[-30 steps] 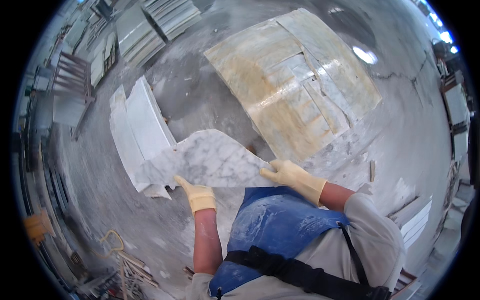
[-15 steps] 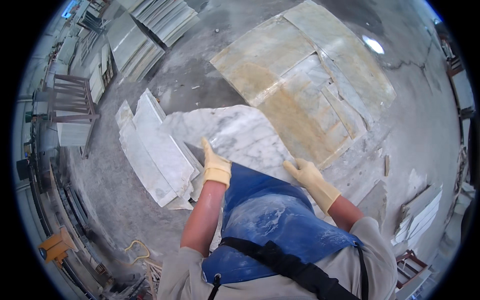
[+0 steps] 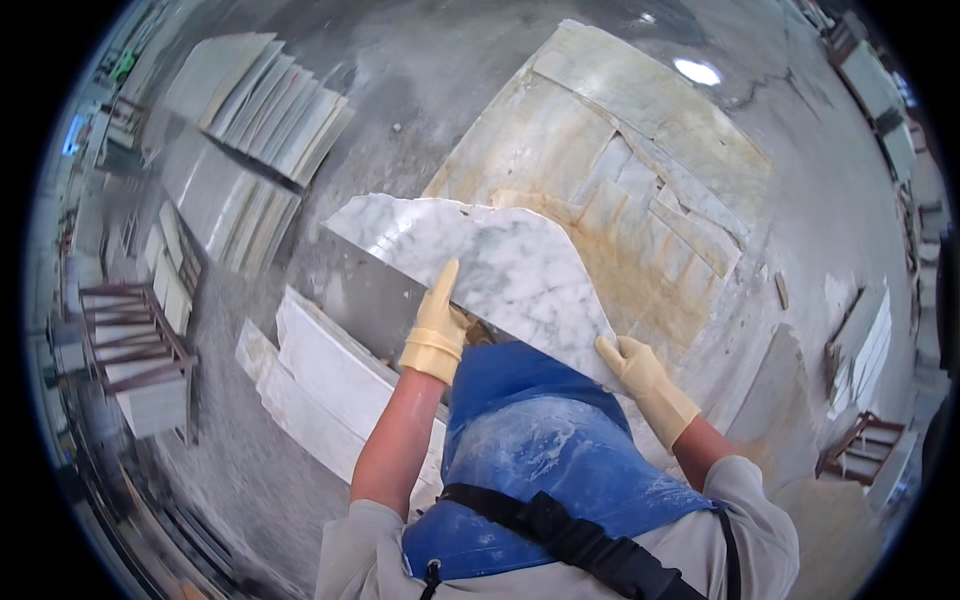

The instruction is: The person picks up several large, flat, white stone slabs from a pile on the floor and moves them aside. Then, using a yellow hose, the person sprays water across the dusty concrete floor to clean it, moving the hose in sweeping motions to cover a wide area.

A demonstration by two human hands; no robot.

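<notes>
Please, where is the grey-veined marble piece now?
In the head view, the marble piece is near the centre, held by the left hand and right hand, in front of the blue apron.

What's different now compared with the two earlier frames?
The marble slab has swung: its left end moved forward, away from the body, and in view it no longer overlaps the white pieces but covers part of the yellowish slabs. The camera view turned too. Nothing was newly grasped or released: the gloved left hand and right hand hold the slab throughout.
</notes>
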